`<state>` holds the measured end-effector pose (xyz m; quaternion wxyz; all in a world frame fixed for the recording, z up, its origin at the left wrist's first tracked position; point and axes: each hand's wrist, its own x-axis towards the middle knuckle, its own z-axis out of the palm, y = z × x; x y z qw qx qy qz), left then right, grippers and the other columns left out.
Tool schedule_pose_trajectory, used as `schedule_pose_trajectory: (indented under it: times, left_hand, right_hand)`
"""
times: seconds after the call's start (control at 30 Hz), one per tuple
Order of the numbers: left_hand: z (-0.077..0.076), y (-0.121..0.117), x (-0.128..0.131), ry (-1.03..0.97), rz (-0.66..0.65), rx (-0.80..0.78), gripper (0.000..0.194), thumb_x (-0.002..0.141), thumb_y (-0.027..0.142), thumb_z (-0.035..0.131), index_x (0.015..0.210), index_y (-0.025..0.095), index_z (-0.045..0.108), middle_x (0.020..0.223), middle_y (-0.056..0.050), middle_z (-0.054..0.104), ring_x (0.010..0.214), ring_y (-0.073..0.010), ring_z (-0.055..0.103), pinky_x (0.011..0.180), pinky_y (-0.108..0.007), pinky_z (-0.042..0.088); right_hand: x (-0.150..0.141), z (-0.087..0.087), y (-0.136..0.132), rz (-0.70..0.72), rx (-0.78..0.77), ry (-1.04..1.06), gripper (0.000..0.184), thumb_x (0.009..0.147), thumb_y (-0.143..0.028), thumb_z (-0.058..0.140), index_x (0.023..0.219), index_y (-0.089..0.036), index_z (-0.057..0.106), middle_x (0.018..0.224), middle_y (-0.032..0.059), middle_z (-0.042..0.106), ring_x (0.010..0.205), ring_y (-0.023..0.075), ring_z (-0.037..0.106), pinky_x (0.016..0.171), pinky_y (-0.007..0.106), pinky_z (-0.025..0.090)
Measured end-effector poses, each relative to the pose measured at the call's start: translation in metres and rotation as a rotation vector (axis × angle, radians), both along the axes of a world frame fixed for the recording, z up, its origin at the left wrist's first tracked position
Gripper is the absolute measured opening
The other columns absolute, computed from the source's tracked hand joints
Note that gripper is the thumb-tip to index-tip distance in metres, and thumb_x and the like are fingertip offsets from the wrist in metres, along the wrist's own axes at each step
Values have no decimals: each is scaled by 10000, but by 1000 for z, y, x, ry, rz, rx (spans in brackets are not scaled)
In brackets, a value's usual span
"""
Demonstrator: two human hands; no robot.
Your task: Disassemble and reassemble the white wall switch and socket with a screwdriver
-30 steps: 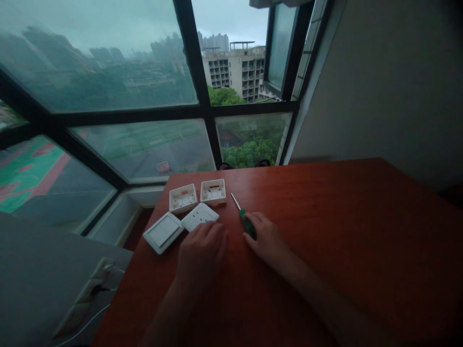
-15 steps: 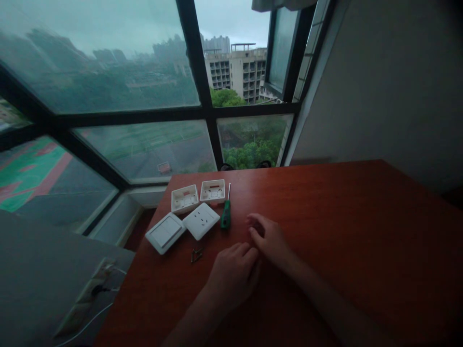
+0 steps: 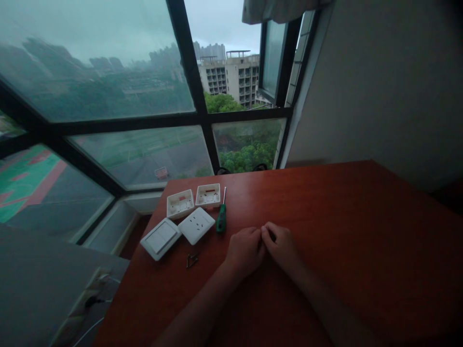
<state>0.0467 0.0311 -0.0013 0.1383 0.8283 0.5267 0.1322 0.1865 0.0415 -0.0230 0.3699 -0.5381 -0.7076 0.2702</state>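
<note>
My left hand (image 3: 246,251) is closed above the tabletop, its fingers curled in. Against it rests my right hand (image 3: 284,248), also closed, thumb and forefinger together. Nothing shows in either hand; the inside of the left one is hidden. Nearest to them is a green-handled screwdriver (image 3: 221,218), its shaft pointing away from me. To its left lies a white socket plate (image 3: 197,225), beside a white switch plate (image 3: 160,238). Two white mounting boxes, a left one (image 3: 180,204) and a right one (image 3: 208,195), stand open side up behind. Several screws (image 3: 191,260) lie in front.
The reddish-brown wooden table (image 3: 325,207) reaches to a dark-framed window (image 3: 202,118) at the far side. A grey wall (image 3: 376,86) rises at the right. Low on the left, cables run from a power strip (image 3: 77,306).
My right hand has closed from partly open fingers, and the two hands have come together. The camera view has shifted slightly to the right. The parts on the table stay in place.
</note>
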Motion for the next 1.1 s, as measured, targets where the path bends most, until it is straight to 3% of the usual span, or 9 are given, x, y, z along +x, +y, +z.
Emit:
schedule_pose_trajectory:
  times: [0.3,0.63,1.1]
  left_hand:
    - [-8,2,-9,-101,-40,9,154,890,227,484,920,197,632,931,-47,691,843,-195,642,749,-272,453]
    - [-8,3,-10,-138,-46,10,150,880,218,488,897,196,636,905,-47,687,814,-195,634,721,-269,445]
    - [-5,2,-11,-141,-53,-3,156,878,195,479,918,187,630,937,-55,684,850,-202,635,756,-283,456]
  right_hand:
    - [-1,-2,1,58,43,-100,285,943,-336,530,716,-167,567,651,-46,555,585,98,532,603,267,466]
    - [-1,7,0,87,58,-148,243,908,-211,470,669,-192,513,632,-31,543,584,120,502,575,262,347]
    - [0,6,0,94,46,-148,253,897,-248,424,651,-225,478,645,-2,593,596,138,531,576,260,334]
